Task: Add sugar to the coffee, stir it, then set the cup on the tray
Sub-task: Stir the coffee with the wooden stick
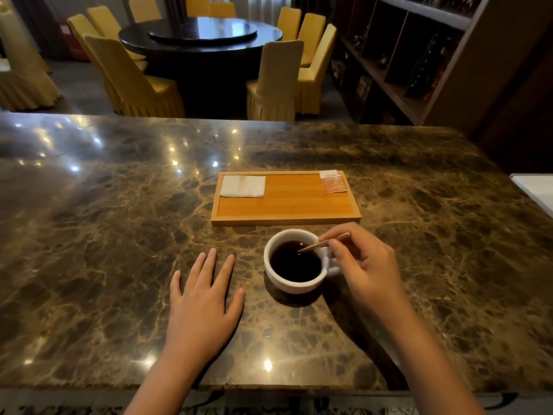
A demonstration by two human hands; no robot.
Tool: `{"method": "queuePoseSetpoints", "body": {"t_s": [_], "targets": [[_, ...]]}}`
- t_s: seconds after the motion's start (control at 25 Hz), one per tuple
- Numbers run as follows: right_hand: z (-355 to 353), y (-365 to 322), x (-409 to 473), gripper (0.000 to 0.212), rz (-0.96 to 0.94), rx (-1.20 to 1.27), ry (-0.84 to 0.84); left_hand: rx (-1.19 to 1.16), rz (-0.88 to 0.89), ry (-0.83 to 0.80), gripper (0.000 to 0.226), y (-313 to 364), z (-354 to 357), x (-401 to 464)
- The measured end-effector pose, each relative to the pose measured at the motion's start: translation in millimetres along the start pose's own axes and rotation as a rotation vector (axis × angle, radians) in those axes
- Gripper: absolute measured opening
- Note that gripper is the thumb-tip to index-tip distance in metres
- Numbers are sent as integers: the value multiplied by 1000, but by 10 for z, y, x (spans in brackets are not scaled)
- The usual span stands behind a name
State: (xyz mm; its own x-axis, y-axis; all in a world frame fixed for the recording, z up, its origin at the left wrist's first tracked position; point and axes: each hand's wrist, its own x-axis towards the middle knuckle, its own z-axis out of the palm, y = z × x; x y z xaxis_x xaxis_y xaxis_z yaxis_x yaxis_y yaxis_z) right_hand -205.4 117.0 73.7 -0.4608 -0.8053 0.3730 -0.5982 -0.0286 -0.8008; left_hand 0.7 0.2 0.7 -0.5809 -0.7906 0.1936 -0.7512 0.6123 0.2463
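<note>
A white cup [278,280] of dark coffee stands on the marble counter just in front of the wooden tray [287,220]. My right hand [365,265] pinches a thin wooden stir stick [317,245] whose tip dips into the coffee at the cup's right side. My left hand [203,298] lies flat on the counter to the left of the cup, fingers spread, holding nothing. On the tray's far right corner lies an orange and white sugar packet [333,181]. A folded white napkin [243,186] sits at its far left corner.
The marble counter [119,235] stretches wide on both sides. A white object [535,190] shows at the right edge. Beyond the counter stand a dark round table [200,40], yellow-covered chairs [131,82] and dark shelving [404,55].
</note>
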Motion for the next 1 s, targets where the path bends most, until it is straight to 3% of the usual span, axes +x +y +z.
{"method": "queuePoseSetpoints", "body": {"t_s": [0.2, 0.4, 0.6, 1.0], "targets": [[-86, -55, -49, 9, -29, -123, 22, 2, 0, -1, 64, -5, 0, 0], [-16, -79, -78, 15, 97, 107, -21, 4, -2, -1, 63, -6, -3, -5], [114, -17, -59, 13, 108, 198, 6, 0, -1, -3, 64, -4, -13, -4], [-46, -8, -174, 17, -55, -62, 93, -5, -7, -12, 66, 0, -24, -5]]}}
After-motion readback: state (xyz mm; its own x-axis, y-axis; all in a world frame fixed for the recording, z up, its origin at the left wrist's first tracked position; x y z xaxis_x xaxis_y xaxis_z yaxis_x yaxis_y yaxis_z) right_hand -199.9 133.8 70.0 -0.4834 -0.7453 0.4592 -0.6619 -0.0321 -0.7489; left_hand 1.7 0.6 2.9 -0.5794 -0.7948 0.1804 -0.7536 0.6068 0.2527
